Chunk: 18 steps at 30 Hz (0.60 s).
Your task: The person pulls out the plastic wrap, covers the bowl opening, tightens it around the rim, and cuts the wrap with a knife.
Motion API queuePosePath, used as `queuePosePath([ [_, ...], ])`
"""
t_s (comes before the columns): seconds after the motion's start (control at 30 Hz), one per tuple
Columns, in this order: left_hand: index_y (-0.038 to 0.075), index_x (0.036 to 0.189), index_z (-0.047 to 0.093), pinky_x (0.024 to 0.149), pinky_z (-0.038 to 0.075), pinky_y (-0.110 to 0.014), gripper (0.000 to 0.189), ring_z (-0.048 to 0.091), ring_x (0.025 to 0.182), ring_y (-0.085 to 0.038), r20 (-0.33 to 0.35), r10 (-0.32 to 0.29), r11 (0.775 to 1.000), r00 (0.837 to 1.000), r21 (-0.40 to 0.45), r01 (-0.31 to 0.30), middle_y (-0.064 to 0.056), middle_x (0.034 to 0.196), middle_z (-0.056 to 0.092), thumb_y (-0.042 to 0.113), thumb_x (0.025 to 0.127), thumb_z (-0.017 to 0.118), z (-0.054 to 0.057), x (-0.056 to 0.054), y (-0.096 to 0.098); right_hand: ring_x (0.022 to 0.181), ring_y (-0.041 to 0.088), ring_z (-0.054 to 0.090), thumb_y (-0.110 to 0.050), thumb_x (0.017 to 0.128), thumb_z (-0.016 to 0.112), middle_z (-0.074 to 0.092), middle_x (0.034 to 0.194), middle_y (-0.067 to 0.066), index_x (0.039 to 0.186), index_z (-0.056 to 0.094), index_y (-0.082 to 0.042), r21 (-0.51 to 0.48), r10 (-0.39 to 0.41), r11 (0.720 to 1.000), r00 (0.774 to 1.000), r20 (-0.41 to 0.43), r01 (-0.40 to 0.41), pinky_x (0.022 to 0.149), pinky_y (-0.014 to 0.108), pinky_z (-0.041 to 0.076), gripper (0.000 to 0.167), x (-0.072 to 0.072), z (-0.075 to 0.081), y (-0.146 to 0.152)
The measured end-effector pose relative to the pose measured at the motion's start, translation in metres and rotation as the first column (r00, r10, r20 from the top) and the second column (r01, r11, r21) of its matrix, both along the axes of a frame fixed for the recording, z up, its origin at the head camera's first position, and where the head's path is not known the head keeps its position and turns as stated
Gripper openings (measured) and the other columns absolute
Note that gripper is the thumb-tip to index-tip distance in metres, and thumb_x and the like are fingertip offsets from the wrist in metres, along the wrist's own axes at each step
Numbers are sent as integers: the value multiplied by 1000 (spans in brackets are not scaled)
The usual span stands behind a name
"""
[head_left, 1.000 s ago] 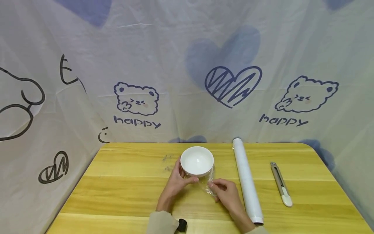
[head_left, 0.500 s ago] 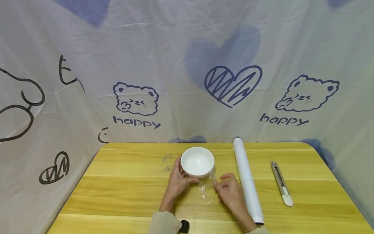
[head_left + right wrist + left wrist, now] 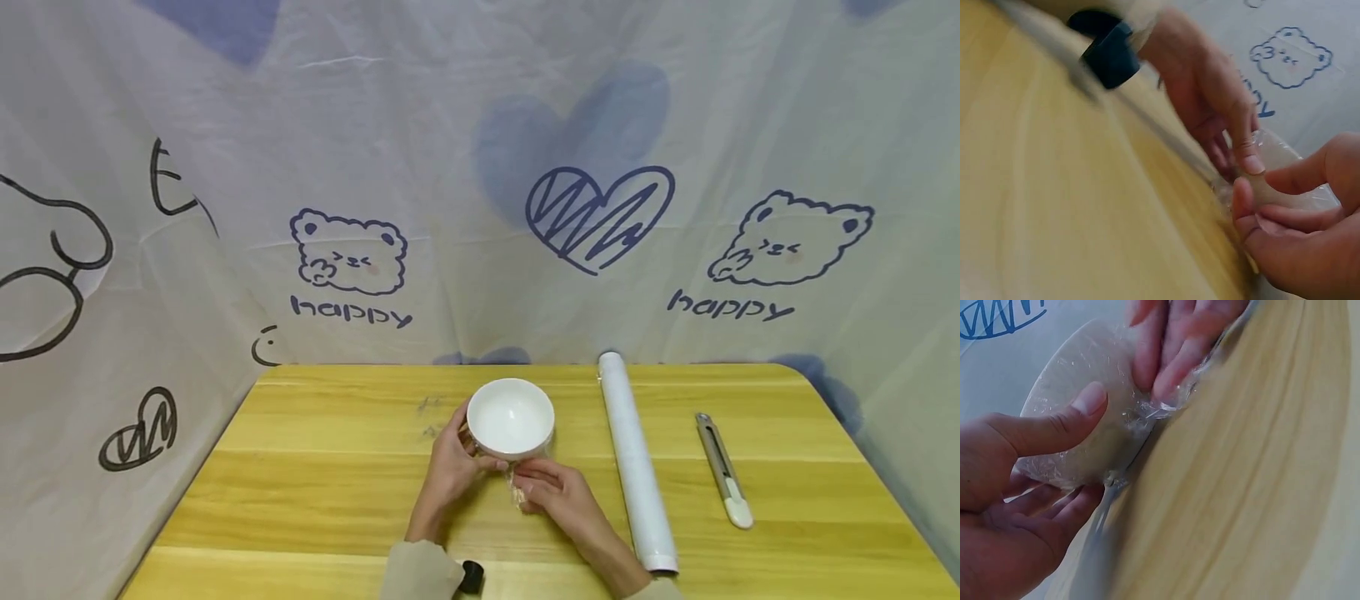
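Observation:
A white bowl sits near the middle of the table, its outside wrapped in clear cling film that is crumpled at the base. My left hand grips the bowl's left side, thumb across the near wall and fingers beneath, as the left wrist view shows. At the near side of the base, my right hand pinches the loose film with bent fingers. The right wrist view has both hands close together, the right hand partly covering the bowl.
A long white roll of cling film lies to the right of my right hand. Beyond it is a utility knife. Small dark marks show on the wooden table left of the bowl. A printed curtain hangs behind.
My right hand has moved left to the bowl's base after coming away from the hanging film. The film's loose end, which hung toward me, is now bunched shorter. The bowl has shifted slightly right.

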<state>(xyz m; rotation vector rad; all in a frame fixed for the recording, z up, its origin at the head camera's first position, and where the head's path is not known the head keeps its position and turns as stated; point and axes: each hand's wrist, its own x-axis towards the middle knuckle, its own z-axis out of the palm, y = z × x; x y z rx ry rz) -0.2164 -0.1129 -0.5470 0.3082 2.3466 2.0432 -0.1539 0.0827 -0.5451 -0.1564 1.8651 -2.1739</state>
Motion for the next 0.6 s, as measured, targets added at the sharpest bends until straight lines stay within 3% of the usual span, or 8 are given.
queuePosePath([
  [0.13, -7, 157, 29, 101, 52, -35, 107, 48, 134, -48, 1, -23, 1000, 1000, 10, 23, -31, 154, 39, -20, 67, 86, -1, -2, -1, 102, 15, 60, -3, 102, 55, 50, 144, 33, 142, 39, 22, -94, 96, 992, 991, 94, -87, 78, 25, 55, 50, -2, 4, 6],
  [0.23, -8, 158, 23, 106, 47, -37, 109, 43, 139, -48, 17, -57, 997, 998, 52, 56, -32, 157, 35, -22, 69, 83, -2, -3, -2, 111, 17, 63, -5, 104, 54, 49, 145, 31, 145, 35, 23, -149, 151, 980, 979, 136, -131, 91, 29, 56, 53, -3, 11, 15],
  [0.3, -7, 160, 14, 112, 41, -40, 113, 35, 144, -48, 28, -90, 993, 996, 79, 87, -32, 161, 27, -22, 71, 82, -2, -3, -2, 111, 20, 66, -4, 105, 54, 56, 138, 32, 141, 39, 26, -126, 136, 985, 981, 141, -119, 95, 32, 56, 49, -3, 17, 22],
  [0.37, -6, 161, 3, 117, 32, -44, 121, 26, 148, -46, 38, -120, 990, 992, 84, 117, -31, 165, 17, -21, 71, 82, -2, -1, -2, 102, 22, 71, -4, 104, 56, 66, 123, 31, 132, 48, 27, -45, 68, 997, 991, 114, -63, 89, 33, 59, 42, -4, 22, 29],
  [0.43, -3, 162, -4, 121, 24, -49, 132, 22, 150, -45, 32, -117, 993, 993, 28, 116, -29, 166, 13, -17, 67, 87, -3, 1, -1, 89, 23, 74, -3, 103, 59, 71, 108, 29, 125, 53, 25, 49, -21, 999, 997, 79, 17, 80, 34, 62, 37, -5, 24, 34],
  [0.5, -2, 162, -5, 122, 20, -53, 141, 22, 150, -45, -7, -89, 993, 996, -84, 89, -29, 166, 15, -11, 61, 94, -4, 4, 1, 82, 23, 74, -4, 101, 63, 73, 100, 27, 123, 55, 22, 124, -97, 988, 994, 44, 91, 72, 34, 63, 35, -6, 23, 33],
  [0.6, -4, 161, 3, 122, 20, -57, 144, 29, 147, -46, -102, -22, 971, 995, -240, -3, -30, 161, 27, -7, 53, 99, -6, 5, 6, 86, 27, 75, -3, 100, 64, 71, 106, 29, 129, 53, 21, 124, -142, 983, 989, 30, 137, 72, 36, 63, 39, -7, 18, 27],
])
